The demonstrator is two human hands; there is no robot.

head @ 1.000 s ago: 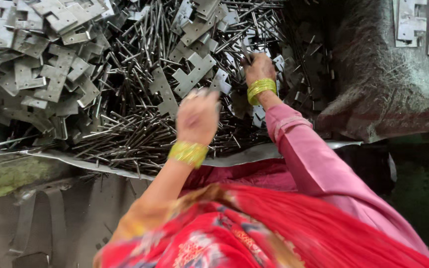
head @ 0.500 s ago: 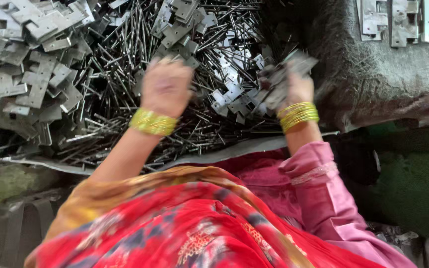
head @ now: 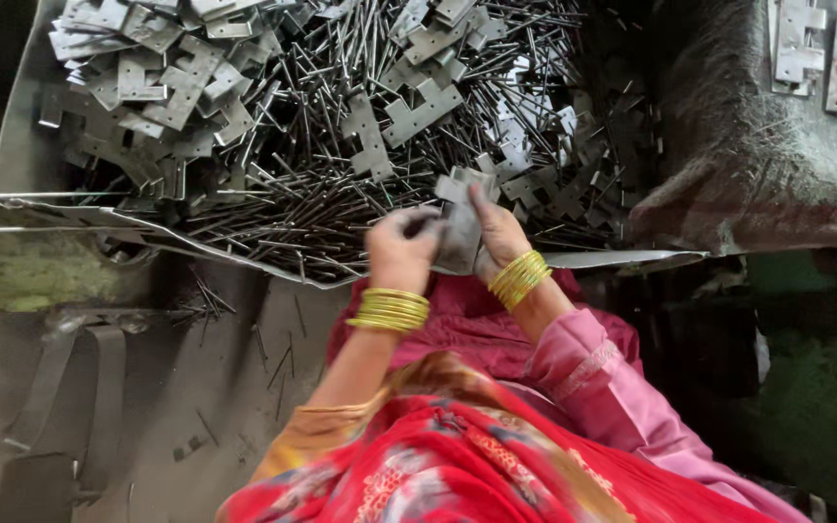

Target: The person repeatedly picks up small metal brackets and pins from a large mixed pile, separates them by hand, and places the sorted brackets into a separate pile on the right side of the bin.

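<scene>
a grey metal tray [head: 21, 145], heaped with pins [head: 283, 218] and plates [head: 176, 77], sits over a dusty grey floor [head: 196, 387]. the hinge plate [head: 459, 228], dull grey and notched, stands with its long axis toward 12 o'clock, at the tray's near edge. the left hand [head: 401, 254] and right hand [head: 498, 237] both pinch it.

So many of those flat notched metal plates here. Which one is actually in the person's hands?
The plate held upright between the left hand and right hand, at the tray's near edge; the others lie loose among the pins.
</scene>
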